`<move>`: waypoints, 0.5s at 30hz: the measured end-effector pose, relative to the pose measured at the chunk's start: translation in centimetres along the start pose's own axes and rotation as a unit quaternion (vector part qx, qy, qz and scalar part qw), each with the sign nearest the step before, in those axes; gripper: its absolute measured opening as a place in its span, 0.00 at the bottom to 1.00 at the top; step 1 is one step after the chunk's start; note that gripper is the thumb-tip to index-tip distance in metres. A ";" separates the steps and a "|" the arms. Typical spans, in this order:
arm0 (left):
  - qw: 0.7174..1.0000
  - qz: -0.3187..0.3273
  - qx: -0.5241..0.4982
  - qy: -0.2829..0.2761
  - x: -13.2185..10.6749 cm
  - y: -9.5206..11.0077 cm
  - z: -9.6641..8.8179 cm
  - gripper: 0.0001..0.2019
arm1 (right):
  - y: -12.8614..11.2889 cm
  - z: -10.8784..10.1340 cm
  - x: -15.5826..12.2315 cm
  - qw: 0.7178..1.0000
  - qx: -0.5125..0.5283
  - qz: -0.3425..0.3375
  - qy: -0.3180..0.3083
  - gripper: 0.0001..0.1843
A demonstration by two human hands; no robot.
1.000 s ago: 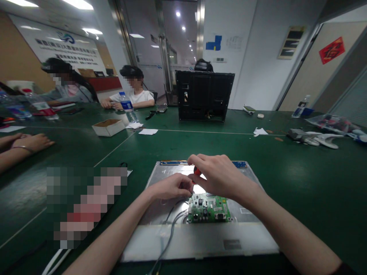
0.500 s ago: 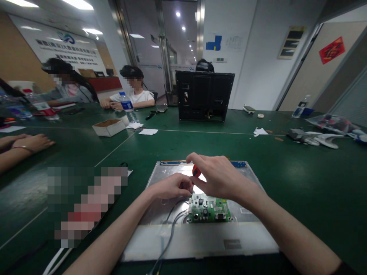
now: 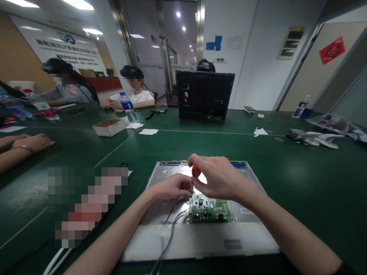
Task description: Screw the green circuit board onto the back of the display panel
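My right hand (image 3: 219,177) grips the red-and-black handle of a screwdriver (image 3: 196,171) between thumb and fingers, holding it upright. The screwdriver's lower end is mostly hidden by my fingers, near the upper left corner of a green circuit board (image 3: 210,209). My left hand (image 3: 174,187) is closed, its fingertips pinched together beside the screwdriver's lower end; what they hold is hidden. Beneath both hands lies a silvery display panel (image 3: 252,240), with the board on its back. Dark cables (image 3: 171,233) run from the board's left side over the panel's near edge.
A black monitor housing (image 3: 205,95) stands upright across the green table. To the left are a blurred-out item (image 3: 91,206), an open white box (image 3: 109,128) and a water bottle (image 3: 128,107). Another person's hands (image 3: 34,144) rest at far left. Grey-white parts (image 3: 315,138) lie right.
The screwdriver handle has turned slightly, showing its red and black parts differently. My right hand has shifted a little to the right. My left hand stays nearly still.
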State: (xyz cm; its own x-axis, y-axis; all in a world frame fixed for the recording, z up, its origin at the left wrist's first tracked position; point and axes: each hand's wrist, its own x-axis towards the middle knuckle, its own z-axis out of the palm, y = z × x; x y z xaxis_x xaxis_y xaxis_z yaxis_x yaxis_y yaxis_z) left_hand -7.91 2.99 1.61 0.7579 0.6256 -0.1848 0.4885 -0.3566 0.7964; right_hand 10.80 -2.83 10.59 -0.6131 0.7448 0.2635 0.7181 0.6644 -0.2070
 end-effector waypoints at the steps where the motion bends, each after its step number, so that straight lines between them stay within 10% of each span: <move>1: 1.000 0.006 -0.008 -0.001 0.0 0.0 0.0 0.05 | 0.0 0.0 0.0 1.000 -0.005 0.003 0.002 0.12; 15: 1.000 0.005 -0.017 -0.015 0.0 -0.4 -0.1 0.03 | 0.1 0.2 0.1 1.000 -0.025 0.016 0.010 0.12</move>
State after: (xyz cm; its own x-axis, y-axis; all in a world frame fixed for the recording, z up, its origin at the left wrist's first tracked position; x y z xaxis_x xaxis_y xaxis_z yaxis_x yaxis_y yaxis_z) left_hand -8.12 3.20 1.31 0.7758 0.6010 -0.1924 0.4658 -0.3397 0.8171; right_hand 10.73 -2.69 10.41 -0.5826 0.7644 0.2763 0.7536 0.6354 -0.1688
